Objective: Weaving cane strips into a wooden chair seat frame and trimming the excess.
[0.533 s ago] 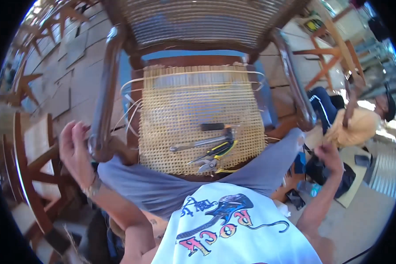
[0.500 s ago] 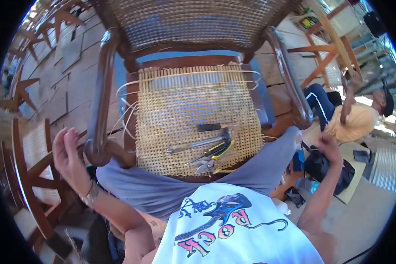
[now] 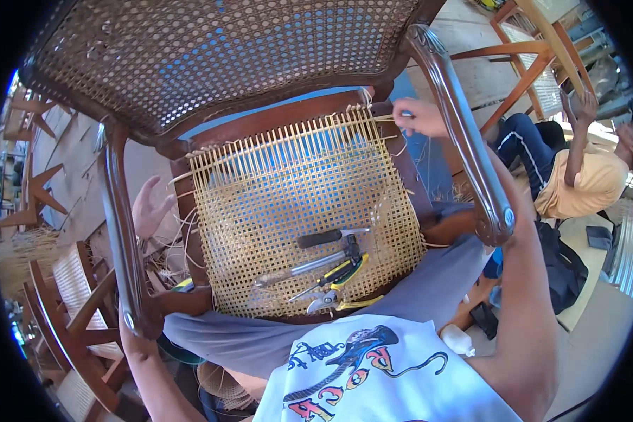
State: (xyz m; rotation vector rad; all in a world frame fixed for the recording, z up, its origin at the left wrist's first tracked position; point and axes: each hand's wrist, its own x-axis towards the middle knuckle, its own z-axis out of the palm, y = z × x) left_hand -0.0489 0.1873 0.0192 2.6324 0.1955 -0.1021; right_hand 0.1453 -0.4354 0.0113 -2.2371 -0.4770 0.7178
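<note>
The dark wooden armchair with a half-woven pale cane seat point(image 3: 295, 211) fills the view, its finished cane back panel point(image 3: 218, 56) at the far side. The person's right hand point(image 3: 420, 117) is at the far right corner of the seat, just inside the chair's right armrest point(image 3: 464, 141). Its fingers are pinched together on a thin pale cane strand point(image 3: 401, 144) that trails off that corner; the grip itself is small and partly hidden. The left hand point(image 3: 150, 205) is outside the seat's left rail, beyond the left armrest point(image 3: 123, 232). It is open, fingers loosely spread, palm toward the seat, holding nothing visible; loose cane ends point(image 3: 172, 246) hang just beside it.

On the near part of the seat lie several tools close together: a dark-handled awl point(image 3: 330, 236), a long metal spike point(image 3: 299, 269), and yellow-and-black-handled cutters point(image 3: 334, 281). The person's grey trouser legs point(image 3: 260, 341) press against the seat's near rail.

To the right of the chair, well apart, another person in a yellow shirt point(image 3: 584, 183) sits with one hand raised.
</note>
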